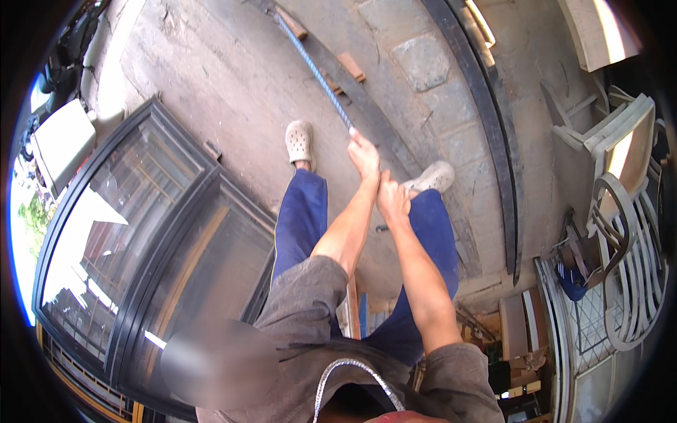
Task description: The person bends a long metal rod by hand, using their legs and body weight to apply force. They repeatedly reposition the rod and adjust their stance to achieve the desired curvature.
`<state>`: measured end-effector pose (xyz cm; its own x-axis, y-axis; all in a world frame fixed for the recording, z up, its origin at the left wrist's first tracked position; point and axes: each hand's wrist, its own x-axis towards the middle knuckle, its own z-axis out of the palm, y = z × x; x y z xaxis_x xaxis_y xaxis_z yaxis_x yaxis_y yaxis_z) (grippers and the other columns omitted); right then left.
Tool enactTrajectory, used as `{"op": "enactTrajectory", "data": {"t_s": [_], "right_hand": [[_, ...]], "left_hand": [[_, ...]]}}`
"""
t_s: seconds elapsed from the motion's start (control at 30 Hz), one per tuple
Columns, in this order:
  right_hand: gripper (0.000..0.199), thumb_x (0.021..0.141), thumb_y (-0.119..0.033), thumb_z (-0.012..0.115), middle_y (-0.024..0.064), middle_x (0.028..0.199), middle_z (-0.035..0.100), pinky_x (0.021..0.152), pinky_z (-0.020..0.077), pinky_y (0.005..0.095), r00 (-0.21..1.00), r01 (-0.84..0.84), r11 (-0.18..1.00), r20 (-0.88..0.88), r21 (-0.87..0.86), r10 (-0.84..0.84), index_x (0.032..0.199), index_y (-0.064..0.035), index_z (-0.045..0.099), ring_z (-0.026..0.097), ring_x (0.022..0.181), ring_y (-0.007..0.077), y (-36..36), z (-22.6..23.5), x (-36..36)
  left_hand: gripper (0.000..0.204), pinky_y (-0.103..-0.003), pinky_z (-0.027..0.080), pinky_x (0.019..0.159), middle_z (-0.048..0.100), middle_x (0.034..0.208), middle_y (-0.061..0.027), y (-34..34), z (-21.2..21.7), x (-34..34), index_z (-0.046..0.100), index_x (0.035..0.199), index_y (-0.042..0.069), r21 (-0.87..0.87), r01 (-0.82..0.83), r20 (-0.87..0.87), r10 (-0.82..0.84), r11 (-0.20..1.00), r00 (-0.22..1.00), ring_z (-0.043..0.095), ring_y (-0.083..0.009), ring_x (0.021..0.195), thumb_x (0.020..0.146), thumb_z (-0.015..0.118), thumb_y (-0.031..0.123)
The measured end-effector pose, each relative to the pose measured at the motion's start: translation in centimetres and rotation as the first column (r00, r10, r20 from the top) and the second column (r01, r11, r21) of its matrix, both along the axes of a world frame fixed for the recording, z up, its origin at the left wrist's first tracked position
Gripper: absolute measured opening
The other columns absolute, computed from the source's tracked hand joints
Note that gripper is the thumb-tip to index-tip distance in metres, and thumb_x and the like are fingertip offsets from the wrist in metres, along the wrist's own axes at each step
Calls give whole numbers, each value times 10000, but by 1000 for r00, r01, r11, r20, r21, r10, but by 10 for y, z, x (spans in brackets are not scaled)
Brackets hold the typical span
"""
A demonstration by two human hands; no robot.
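My left hand point(364, 156) is closed round a straight blue length with a spiral pattern point(310, 63), like a taut rope or a twisted rod; I cannot tell which. It runs away from me to the far end of a dark flat bar point(367, 106) on the floor. Just behind, at the left wrist, is my right hand point(393, 197), also closed. It lines up with the blue length, but what lies inside its fingers is hidden. Small wooden blocks point(350, 67) lie against the bar. My clog-shod feet stand apart on either side of my hands.
Dark-framed glass panels point(127, 233) lean on the left. Long black curved-looking strips point(486, 106) lie on the floor to the right. Farther right are pale wooden chair parts point(624, 134) and a slatted chair back point(627, 268). Wood scraps point(522, 331) are stacked at lower right.
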<state>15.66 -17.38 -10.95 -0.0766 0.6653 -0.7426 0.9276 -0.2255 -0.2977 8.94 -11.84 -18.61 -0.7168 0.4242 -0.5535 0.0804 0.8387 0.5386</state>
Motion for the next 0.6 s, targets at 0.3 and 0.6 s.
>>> {"op": "enactTrajectory", "data": {"t_s": [0.3, 0.6], "right_hand": [[107, 886, -107, 473, 213, 753, 670, 603, 537, 487, 998, 50, 999, -46, -9, -50, 933, -14, 499, 675, 665, 380, -23, -16, -10], [152, 870, -89, 482, 206, 871, 676, 634, 536, 476, 993, 106, 994, -59, 11, -105, 995, -9, 515, 684, 736, 363, -70, -44, -40]], "left_hand": [[633, -397, 300, 466, 356, 477, -39, -9, -4, -10, 388, 560, 29, -92, 10, 51, -6, 996, 999, 328, -184, 460, 1026, 273, 443], [643, -397, 281, 449, 356, 451, -45, -41, -18, -43, 408, 547, 35, -131, 56, 134, -38, 990, 990, 340, -174, 457, 1026, 278, 444]]}}
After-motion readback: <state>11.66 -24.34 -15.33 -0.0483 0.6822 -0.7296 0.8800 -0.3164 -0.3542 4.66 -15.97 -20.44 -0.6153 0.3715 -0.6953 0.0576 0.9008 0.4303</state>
